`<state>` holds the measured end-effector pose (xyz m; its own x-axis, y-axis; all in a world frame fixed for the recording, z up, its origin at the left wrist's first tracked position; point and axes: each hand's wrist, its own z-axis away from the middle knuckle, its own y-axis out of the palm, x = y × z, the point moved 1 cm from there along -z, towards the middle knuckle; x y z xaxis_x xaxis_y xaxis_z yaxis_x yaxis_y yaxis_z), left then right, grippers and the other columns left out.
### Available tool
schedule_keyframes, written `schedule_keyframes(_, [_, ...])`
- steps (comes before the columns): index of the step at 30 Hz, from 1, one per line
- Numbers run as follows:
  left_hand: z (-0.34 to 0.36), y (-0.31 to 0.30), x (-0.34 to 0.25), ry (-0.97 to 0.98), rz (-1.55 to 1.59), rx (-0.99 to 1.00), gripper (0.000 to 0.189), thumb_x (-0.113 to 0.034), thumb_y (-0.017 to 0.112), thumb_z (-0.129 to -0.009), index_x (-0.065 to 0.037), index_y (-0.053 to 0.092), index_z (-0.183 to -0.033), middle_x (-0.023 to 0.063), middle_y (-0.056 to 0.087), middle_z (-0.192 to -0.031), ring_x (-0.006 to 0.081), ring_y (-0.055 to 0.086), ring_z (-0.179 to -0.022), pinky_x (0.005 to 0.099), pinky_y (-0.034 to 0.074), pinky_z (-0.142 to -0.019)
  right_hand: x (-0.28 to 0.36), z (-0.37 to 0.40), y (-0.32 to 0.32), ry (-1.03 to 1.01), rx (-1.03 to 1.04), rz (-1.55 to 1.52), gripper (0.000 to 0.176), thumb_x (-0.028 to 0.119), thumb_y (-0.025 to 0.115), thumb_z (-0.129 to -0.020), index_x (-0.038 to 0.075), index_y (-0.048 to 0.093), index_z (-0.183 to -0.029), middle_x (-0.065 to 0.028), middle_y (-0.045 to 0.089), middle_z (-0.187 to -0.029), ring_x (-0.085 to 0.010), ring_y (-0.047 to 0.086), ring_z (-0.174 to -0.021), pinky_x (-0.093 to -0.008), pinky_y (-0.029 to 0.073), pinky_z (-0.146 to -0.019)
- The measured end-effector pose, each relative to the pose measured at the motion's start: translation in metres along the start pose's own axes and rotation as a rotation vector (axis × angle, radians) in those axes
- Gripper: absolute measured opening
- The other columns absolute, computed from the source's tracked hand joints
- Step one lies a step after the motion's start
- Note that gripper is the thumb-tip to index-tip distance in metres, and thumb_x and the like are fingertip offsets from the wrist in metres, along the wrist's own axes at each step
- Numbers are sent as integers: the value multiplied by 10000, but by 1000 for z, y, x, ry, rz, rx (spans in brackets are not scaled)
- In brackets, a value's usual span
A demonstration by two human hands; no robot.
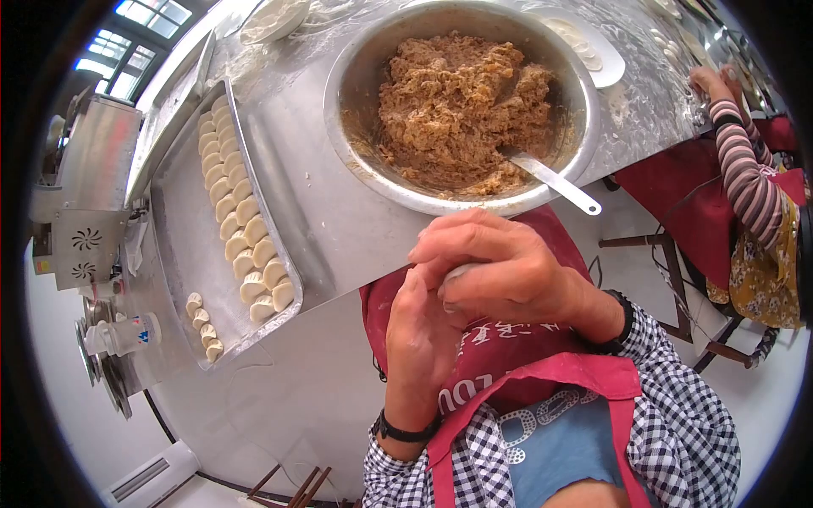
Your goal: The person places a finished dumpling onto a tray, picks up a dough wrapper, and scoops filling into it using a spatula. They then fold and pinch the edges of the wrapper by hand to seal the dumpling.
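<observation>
In front of my apron, my left hand (421,330) and my right hand (500,264) are pressed together around a dumpling (462,272). Only a small pale piece of its dough shows between the fingers; the rest is hidden. Just beyond my hands stands a large metal bowl (349,161) of brown minced filling (457,102). A flat metal spatula (559,184) leans in the filling, its handle over the near rim. To the left, a metal tray (182,245) carries long rows of folded dumplings (241,220) and several smaller ones (203,326) near its front corner.
A white plate (608,63) with dough wrappers lies behind the bowl on the floured metal table (330,245). At the right, a co-worker's hands (711,82) are over the table, near a wooden stool (677,313). A metal machine (85,229) stands beyond the tray.
</observation>
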<state>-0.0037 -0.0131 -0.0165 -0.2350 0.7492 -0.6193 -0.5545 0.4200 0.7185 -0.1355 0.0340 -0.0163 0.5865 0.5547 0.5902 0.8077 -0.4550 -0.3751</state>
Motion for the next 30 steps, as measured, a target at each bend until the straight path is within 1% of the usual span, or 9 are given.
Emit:
schedule_keyframes(5, [2,3,-1,38,33,81,603,-431,284,-945,70,364,-1273,198,450,-1245,289,475,-1147,422,406,-948,4,-1,-2,131,-83,-43,185,49,684,-561,32,625,-735,-120,592,-1030,-251,594,-899,-344,482,-745])
schedule_keyframes(8, [3,7,-3,27,-39,42,607,-433,279,-946,71,357,-1276,200,445,-1248,292,477,-1140,422,401,-953,3,0,-2,118,-70,-79,164,50,686,-566,32,617,-714,-124,592,-1022,-248,592,-896,-345,483,-745])
schedule_keyframes(11, [3,5,-3,45,-88,107,605,-430,274,-948,73,354,-1275,197,448,-1241,289,478,-1136,417,400,-955,-1,1,-4,57,-5,-81,159,49,689,-572,33,610,-709,-126,586,-1033,-255,589,-902,-349,484,-752])
schedule_keyframes(18, [8,6,-8,43,-208,105,606,-424,259,-950,76,347,-1280,197,450,-1237,287,479,-1136,411,420,-937,6,-3,-5,135,-18,-117,169,36,701,-558,35,597,-692,-110,587,-1032,-273,584,-924,-359,486,-769])
schedule_keyframes(20, [8,8,-9,51,-244,135,605,-424,256,-950,75,348,-1279,198,448,-1240,287,476,-1140,409,425,-933,4,-2,-7,73,20,-128,177,24,702,-561,35,600,-706,-111,585,-1038,-275,583,-937,-353,489,-773])
schedule_keyframes(22, [7,16,-10,83,-259,61,598,-421,253,-951,75,356,-1270,201,443,-1248,288,473,-1146,401,431,-927,2,0,-8,66,21,-118,179,21,702,-563,35,601,-710,-110,583,-1045,-274,584,-942,-349,489,-776])
schedule_keyframes(24, [6,15,-10,81,-244,68,596,-420,254,-951,73,358,-1269,200,440,-1253,288,472,-1147,403,430,-928,1,0,-8,59,22,-108,181,18,703,-565,34,602,-714,-110,581,-1052,-273,585,-946,-346,489,-779])
schedule_keyframes(28, [5,5,-9,53,-259,165,596,-418,257,-949,67,349,-1283,196,435,-1265,288,466,-1154,409,421,-940,5,-1,-8,132,26,-136,173,15,707,-577,32,604,-715,-129,579,-1066,-264,592,-936,-343,487,-774])
schedule_keyframes(30, [5,7,-10,47,-253,161,594,-417,257,-949,66,348,-1284,194,436,-1266,288,462,-1159,411,415,-947,6,-1,-10,166,14,-167,169,20,709,-584,30,604,-716,-135,578,-1071,-260,594,-933,-343,486,-771])
